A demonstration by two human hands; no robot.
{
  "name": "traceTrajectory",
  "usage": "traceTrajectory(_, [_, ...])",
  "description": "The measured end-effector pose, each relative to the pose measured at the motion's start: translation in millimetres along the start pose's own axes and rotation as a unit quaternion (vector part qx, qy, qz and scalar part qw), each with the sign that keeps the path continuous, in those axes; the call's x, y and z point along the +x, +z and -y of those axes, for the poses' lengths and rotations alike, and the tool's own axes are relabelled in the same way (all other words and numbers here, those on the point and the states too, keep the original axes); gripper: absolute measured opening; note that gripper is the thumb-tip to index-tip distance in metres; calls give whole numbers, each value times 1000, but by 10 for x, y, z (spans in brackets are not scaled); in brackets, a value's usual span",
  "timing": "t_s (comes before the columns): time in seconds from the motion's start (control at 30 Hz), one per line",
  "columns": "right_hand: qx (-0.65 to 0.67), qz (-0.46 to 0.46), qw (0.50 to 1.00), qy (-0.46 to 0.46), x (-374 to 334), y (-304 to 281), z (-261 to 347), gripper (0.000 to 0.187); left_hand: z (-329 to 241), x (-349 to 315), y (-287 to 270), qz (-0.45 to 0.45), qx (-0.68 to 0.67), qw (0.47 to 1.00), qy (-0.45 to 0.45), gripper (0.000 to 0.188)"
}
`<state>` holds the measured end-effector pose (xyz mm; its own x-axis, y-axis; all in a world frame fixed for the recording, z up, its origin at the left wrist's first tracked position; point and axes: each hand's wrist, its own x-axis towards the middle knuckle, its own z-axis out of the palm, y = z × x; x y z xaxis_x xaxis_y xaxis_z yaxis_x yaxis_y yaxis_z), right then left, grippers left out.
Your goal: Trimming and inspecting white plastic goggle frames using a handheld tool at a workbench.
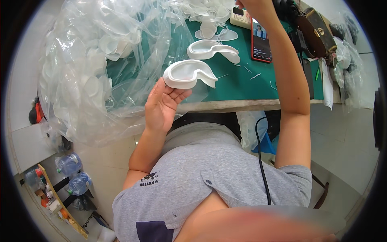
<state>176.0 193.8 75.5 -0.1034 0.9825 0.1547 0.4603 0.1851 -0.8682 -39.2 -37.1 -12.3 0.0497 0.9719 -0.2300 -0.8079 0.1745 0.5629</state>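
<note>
My left hand (163,103) holds a white goggle frame (187,85) by its lower left rim, fingers beneath it and thumb at its side. The frame has a curved nose notch, and a thin strand sticks out at its right end. Just beyond it on the green table lies a second white goggle frame (213,50). My right arm reaches far forward, so my right hand (254,3) is at the top edge of the picture, near a cream-coloured device (240,18). Most of its fingers are cut off, and whatever they touch is hidden.
A big clear plastic bag (133,90) full of white pieces covers the table's left side. More white parts (209,26) lie at the back. A red-edged phone (261,40) lies beside my right forearm. White scraps (255,76) dot the green tabletop (238,90). A brown case (316,32) sits at right.
</note>
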Motion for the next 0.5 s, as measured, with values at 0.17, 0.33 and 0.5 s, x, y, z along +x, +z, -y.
traceTrajectory(0.17, [203, 6, 974, -97, -323, 190, -101, 19, -9, 27, -97, -6, 105, 994, -17, 33])
traceTrajectory(0.33, [222, 136, 954, -149, -1255, 434, 25, 14, -3, 80, 4, 13, 110, 994, 13, 33])
traceTrajectory(0.5, [133, 146, 939, -281, -1613, 525, 14, 9, 54, 114, 94, 48, 134, 989, 30, 29])
